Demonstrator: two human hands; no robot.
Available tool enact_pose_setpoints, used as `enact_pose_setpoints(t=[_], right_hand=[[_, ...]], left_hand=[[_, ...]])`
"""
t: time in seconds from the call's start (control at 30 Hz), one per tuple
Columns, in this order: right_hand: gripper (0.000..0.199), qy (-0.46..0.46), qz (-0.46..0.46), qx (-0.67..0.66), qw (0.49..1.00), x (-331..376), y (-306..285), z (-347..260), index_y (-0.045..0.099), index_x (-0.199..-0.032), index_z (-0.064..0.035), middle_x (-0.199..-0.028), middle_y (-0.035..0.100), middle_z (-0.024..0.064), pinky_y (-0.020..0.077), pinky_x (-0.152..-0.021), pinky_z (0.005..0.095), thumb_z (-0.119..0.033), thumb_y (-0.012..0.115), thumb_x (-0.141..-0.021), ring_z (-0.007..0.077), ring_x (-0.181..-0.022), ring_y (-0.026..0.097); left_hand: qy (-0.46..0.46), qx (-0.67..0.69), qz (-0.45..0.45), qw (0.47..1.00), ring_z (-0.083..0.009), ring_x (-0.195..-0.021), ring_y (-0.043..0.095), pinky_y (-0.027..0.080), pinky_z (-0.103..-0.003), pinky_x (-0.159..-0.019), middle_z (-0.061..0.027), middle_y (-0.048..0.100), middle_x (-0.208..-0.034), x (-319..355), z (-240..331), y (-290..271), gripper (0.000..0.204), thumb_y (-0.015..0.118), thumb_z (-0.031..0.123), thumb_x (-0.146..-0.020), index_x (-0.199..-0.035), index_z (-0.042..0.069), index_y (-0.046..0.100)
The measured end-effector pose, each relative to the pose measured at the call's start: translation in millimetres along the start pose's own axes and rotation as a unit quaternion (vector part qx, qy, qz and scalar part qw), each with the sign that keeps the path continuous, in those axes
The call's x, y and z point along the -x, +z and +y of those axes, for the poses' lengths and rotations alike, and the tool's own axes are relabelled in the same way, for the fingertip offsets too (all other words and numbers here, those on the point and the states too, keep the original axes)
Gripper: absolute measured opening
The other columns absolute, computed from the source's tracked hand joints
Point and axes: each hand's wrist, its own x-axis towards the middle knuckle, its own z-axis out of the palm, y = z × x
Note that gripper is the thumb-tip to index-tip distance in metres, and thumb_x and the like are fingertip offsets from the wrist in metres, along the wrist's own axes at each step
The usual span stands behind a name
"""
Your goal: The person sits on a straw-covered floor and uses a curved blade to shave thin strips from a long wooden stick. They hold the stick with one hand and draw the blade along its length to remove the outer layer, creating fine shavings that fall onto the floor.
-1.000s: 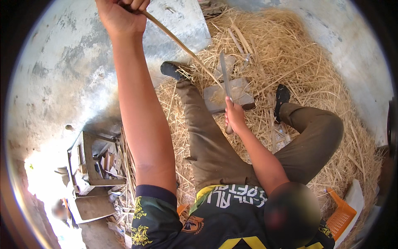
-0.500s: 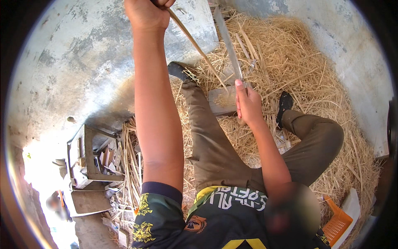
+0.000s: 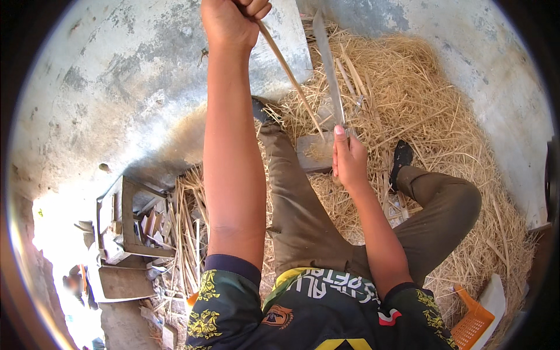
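Note:
My left hand (image 3: 234, 24) is raised at the top of the view, its fingers closed around the upper part of a thin wooden stick (image 3: 291, 80). That stick slants down to the right, and its lower end appears to rest on a wooden block (image 3: 305, 147) between my legs. My right hand (image 3: 351, 162) grips the handle of a long-bladed knife (image 3: 330, 70), thumb laid along the top near the blade. The blade points up and away, to the right of the stick and apart from it. The top of my left hand is cut off by the frame.
Straw and shavings (image 3: 420, 87) cover the floor around my outstretched legs. Bare walls (image 3: 134, 76) stand close at left and right. At the left are a wooden frame (image 3: 125, 216) with scraps and a bundle of strips (image 3: 185, 227). An orange perforated plastic piece (image 3: 471, 324) lies lower right.
The whole view has shifted slightly, with my left arm and the stick now appearing further right and a little lower. Both hands keep the same holds on the stick and the knife.

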Motion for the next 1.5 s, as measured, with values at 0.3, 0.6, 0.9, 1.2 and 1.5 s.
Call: enact_pose_setpoints(t=[0.3, 0.6, 0.9, 1.2, 1.5], right_hand=[[0.065, 0.18, -0.013, 0.092, 0.979, 2.4, -7.5, 33.5, 0.05, -0.073, -0.0034, -0.054, 0.048, 0.0032, 0.0406, -0.037, 0.0349, -0.063, 0.05, -0.099, 0.0166, -0.037, 0.047], [0.057, 0.027, -0.006, 0.084, 0.996, 3.2, 4.3, 72.8, 0.054, -0.08, -0.0028, -0.061, 0.052, 0.004, 0.0466, -0.059, 0.0332, -0.055, 0.05, -0.102, 0.0162, -0.064, 0.061], [0.069, 0.034, 0.007, 0.057, 0.998, 0.0, -2.4, 22.0, 0.051, -0.07, -0.0008, -0.054, 0.048, 0.005, 0.0425, -0.041, 0.0382, -0.064, 0.052, -0.098, 0.0168, -0.041, 0.049], [0.068, 0.168, 0.002, 0.149, 0.974, -2.6, -5.7, 74.0, 0.05, -0.066, -0.0014, -0.053, 0.049, 0.0052, 0.043, -0.042, 0.0384, -0.06, 0.051, -0.1, 0.0194, -0.041, 0.053], [0.063, -0.039, 0.064, 0.135, 0.988, -0.6, 3.3, 64.5, 0.057, -0.079, 0.002, -0.06, 0.053, 0.008, 0.0519, -0.064, 0.0386, -0.056, 0.048, -0.103, 0.0223, -0.065, 0.065]], left_hand=[[-0.013, -0.017, -0.017, 1.0, -0.0082, -0.046, 0.014, 0.014, -0.026, -0.042, 0.0073, 0.019, -0.055, 0.6, -8.2, 8.7, 0.056, 0.037, 0.063, -0.104, -0.068, 0.021, 0.028], [0.008, -0.046, 0.052, 0.998, -0.0087, -0.046, 0.015, 0.014, -0.028, -0.043, 0.0068, 0.019, -0.055, -6.7, -10.1, 16.2, 0.057, 0.039, 0.064, -0.103, -0.068, 0.02, 0.029], [-0.105, 0.143, -0.009, 0.984, -0.0088, -0.045, 0.015, 0.013, -0.028, -0.042, 0.0067, 0.019, -0.055, -10.8, -4.9, 13.5, 0.057, 0.039, 0.062, -0.104, -0.066, 0.021, 0.028], [-0.007, -0.041, 0.024, 0.999, -0.0089, -0.044, 0.014, 0.012, -0.028, -0.041, 0.0067, 0.018, -0.054, -19.5, -25.2, 23.9, 0.058, 0.04, 0.065, -0.103, -0.067, 0.02, 0.03], [0.026, -0.052, 0.049, 0.997, -0.0088, -0.046, 0.015, 0.014, -0.028, -0.042, 0.0066, 0.019, -0.056, -20.3, -23.9, 6.8, 0.055, 0.04, 0.061, -0.104, -0.07, 0.02, 0.032]])
